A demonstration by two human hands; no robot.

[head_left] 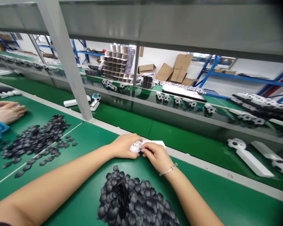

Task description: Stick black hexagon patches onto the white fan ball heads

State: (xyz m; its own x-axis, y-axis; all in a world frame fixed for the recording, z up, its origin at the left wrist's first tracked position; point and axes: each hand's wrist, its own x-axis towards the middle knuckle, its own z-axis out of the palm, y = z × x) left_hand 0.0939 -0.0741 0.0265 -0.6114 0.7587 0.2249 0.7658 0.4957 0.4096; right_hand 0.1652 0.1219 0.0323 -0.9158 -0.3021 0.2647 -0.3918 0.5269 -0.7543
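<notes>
Near the far edge of the green table, my left hand is wrapped round the rounded head of a white plastic piece with an open lattice pattern. Its white handle extends to the right, behind my other hand. My right hand, with a bracelet at the wrist, has its thumb and fingers pinched at the right side of the head; a small dark bit shows at the fingertips, too small to make out. A large heap of black pentagonal pieces lies between my forearms.
Another heap of black pieces lies at the left, beside another person's hands. Beyond the metal table edge, a green belt carries white-and-black ball-headed items. A grey post rises at left of centre.
</notes>
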